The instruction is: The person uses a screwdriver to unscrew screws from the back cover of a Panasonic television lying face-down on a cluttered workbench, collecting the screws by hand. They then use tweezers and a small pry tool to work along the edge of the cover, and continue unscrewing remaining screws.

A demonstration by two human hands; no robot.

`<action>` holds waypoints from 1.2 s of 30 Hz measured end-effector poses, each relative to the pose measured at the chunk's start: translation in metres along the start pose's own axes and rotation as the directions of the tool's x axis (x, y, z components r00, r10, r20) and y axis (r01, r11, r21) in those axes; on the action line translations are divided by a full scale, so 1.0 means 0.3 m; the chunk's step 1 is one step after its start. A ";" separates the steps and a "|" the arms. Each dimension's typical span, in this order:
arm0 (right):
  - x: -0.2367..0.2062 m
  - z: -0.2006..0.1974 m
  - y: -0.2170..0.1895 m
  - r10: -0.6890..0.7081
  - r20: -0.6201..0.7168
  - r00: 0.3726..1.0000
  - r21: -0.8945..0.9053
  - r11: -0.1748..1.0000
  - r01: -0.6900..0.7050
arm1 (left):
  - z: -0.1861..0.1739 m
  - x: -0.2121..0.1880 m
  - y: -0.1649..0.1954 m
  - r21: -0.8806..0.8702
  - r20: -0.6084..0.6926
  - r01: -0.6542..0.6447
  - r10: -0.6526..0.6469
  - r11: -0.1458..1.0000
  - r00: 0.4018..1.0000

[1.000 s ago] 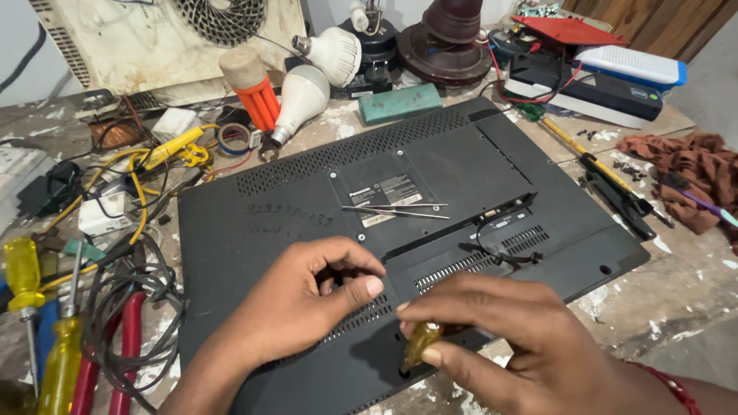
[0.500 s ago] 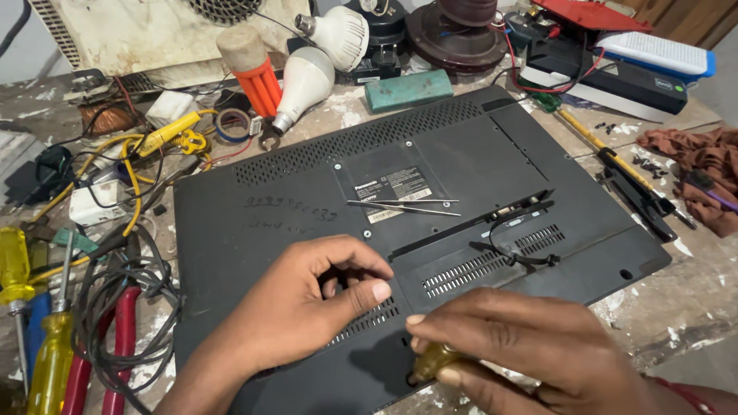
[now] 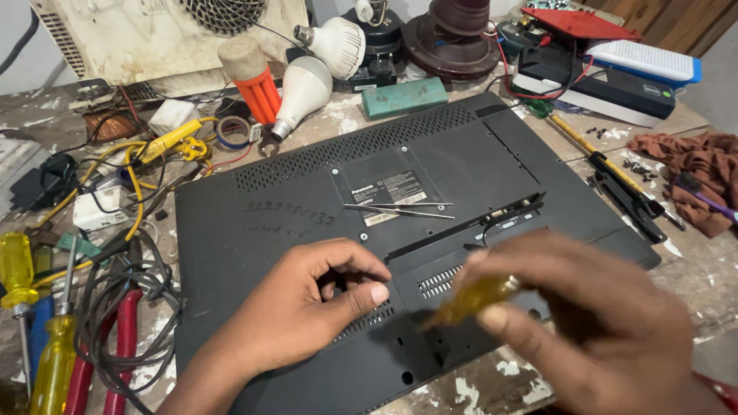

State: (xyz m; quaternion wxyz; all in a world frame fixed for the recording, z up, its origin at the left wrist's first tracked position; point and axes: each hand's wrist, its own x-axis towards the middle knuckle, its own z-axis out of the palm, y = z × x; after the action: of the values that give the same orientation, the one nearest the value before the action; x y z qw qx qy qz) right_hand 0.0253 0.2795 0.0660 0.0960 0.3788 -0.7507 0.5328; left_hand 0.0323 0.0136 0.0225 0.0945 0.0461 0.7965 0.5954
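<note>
Cluttered, paint-chipped workbench (image 3: pixel 500 384). Centre: black plastic rear cover of a flat-panel television (image 3: pixel 307 192), lying face-down, vent slots along its upper edge and lower middle; a pair of metal tweezers (image 3: pixel 400 209) rests on its label. Behind it: two white LED bulbs (image 3: pixel 304 88), an orange finned bulb base (image 3: pixel 257 84), a green rectangular block (image 3: pixel 405 97), a dark round stand (image 3: pixel 450 31). Left edge: yellow-handled screwdrivers (image 3: pixel 19 269), red-handled pliers (image 3: pixel 123 338), tangled grey and yellow cables (image 3: pixel 115 284). Right: a long screwdriver with yellow shaft (image 3: pixel 592 146), a crumpled reddish cloth (image 3: pixel 692 165). Left hand (image 3: pixel 307 315) — lying on the cover's lower middle, fingers curled, thumb and forefinger closed together over a spot on the panel; whatever they pinch is too small to tell. Right hand (image 3: pixel 584 323) — blurred, just right of the left hand and above the cover's lower edge, fingers wrapped round the amber translucent screwdriver handle (image 3: pixel 473 300); its tip points toward the left hand, the tip itself hidden.
</note>
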 end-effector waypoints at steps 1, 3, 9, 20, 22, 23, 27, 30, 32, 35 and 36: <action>0.023 -0.007 0.017 0.024 -0.009 1.000 0.009 1.000 -0.024 | 0.000 0.002 0.005 0.012 -0.009 -0.011 0.011 1.000 1.000; 0.079 -0.022 0.060 0.076 -0.021 0.997 0.029 0.997 -0.076 | -0.002 0.007 0.013 0.033 -0.028 -0.028 0.029 0.999 0.999; 0.162 0.001 0.172 0.302 -0.031 0.953 0.145 0.945 -0.294 | -0.022 0.048 0.015 0.317 -0.061 -0.211 0.242 0.924 0.968; 0.242 0.089 0.314 0.386 0.142 0.911 0.157 0.900 -0.406 | -0.077 0.138 -0.065 0.193 -0.075 -0.282 0.301 0.940 0.951; 0.260 0.107 0.323 0.372 0.180 0.911 0.170 0.900 -0.401 | -0.092 0.147 -0.080 0.247 -0.144 -0.300 0.341 0.922 0.929; 0.269 0.116 0.328 0.372 0.196 0.907 0.160 0.901 -0.404 | -0.100 0.153 -0.087 0.282 -0.189 -0.343 0.403 0.896 0.896; 0.289 0.153 0.341 0.380 0.230 0.896 0.140 0.898 -0.417 | -0.127 0.167 -0.108 0.229 -0.287 -0.249 0.309 0.941 0.907; 0.295 0.171 0.339 0.474 0.245 0.846 0.019 0.870 -0.493 | -0.140 0.161 -0.118 0.207 -0.307 -0.221 0.277 0.953 0.911; 0.300 0.183 0.333 0.484 0.270 0.833 -0.029 0.868 -0.495 | -0.142 0.159 -0.123 0.195 -0.330 -0.260 0.313 0.946 0.891; 0.319 0.191 0.313 0.415 0.318 0.853 -0.057 0.906 -0.419 | -0.144 0.164 -0.124 0.247 -0.364 -0.305 0.380 0.920 0.850; 0.326 0.195 0.306 0.378 0.336 0.863 -0.058 0.922 -0.382 | -0.145 0.164 -0.124 0.276 -0.372 -0.315 0.403 0.908 0.836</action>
State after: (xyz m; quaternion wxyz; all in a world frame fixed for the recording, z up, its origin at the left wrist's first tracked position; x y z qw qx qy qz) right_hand -0.0888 0.1963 0.0287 -0.1440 0.3103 -0.8128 0.4716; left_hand -0.0233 -0.0287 -0.0058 -0.1988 0.0753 0.8314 0.5134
